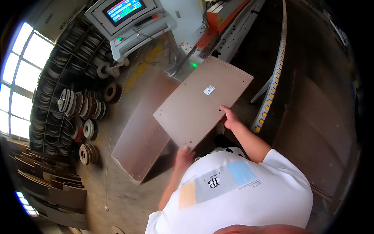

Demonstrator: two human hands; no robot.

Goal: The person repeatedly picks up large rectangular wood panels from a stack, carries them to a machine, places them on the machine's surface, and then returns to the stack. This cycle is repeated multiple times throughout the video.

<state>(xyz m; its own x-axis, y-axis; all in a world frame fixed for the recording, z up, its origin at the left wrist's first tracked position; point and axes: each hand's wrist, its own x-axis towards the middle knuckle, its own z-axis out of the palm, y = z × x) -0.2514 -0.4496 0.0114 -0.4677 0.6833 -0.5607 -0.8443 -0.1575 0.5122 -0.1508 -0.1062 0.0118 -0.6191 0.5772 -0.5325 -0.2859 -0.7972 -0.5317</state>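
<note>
I hold a light brown rectangular board (198, 103) with a small white label and drilled holes near its edges. My left hand (184, 155) grips its near corner. Along the near right edge, my right hand (230, 117) clasps it. The board lies roughly level, its far end reaching toward the infeed of an orange and white machine (218, 23), where a green light glows. My white printed T-shirt (241, 195) fills the lower part of the view.
A darker brown panel stack (140, 144) lies on the floor under the board, to the left. A control console with a screen (124, 15) stands behind. Shelves of edge-band rolls (74, 105) line the left. A curved roller rail (272, 78) and stacked panels (315, 128) are right.
</note>
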